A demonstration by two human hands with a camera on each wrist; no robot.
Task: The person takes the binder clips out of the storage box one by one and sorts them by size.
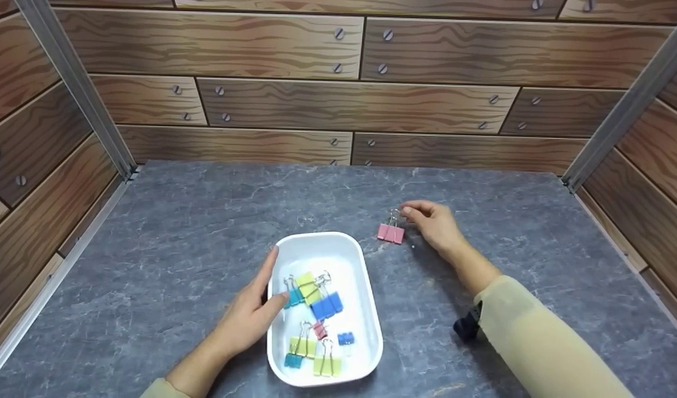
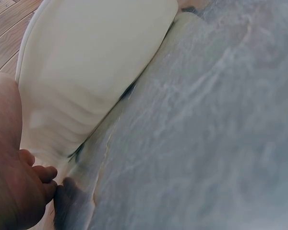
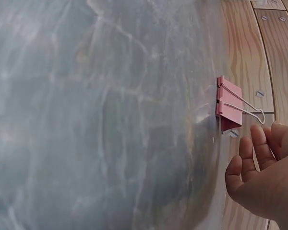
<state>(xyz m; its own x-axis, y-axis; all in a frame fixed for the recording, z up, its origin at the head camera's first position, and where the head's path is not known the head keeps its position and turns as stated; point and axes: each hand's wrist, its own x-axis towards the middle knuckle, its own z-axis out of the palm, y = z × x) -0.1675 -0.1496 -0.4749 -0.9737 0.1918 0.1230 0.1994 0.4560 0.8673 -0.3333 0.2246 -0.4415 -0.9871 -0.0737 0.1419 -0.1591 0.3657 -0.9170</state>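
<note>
Tub: the white tub (image 1: pixel 371 309) stands on the grey table (image 1: pixel 178 249), its long sides running away from the person; it is the landmark below.
Tub, far half: a larger teal clip (image 1: pixel 296 297) by the left wall, a far yellow clip (image 1: pixel 304 283) beside it, and a large blue clip (image 1: pixel 328 305) just to their right.
Tub, near half: a small red clip (image 1: pixel 320 330), a small blue clip (image 1: pixel 345 338) toward the right wall, two yellow clips (image 1: pixel 328 366), and a smaller teal clip (image 1: pixel 293 361).
Pink clip: beyond the tub's far right corner, outside it, wire handles upward; whether it touches the table cannot be told.
In between: a strip of table and the tub's raised right rim separate the pink clip from the tub's interior.
Behind the tub: a plank-patterned wall (image 1: pixel 283 105), well apart.
Right hand: beyond the tub's right side, this hand (image 1: pixel 435 226) pinches the pink clip (image 3: pixel 229 101) by a wire handle; forearm slants in from the near right, sleeve (image 1: pixel 532 331) below the wrist.
Left hand: at the tub's left wall, this hand (image 1: pixel 250 315) grips the side, thumb over the rim, index finger extended along the outside.
</note>
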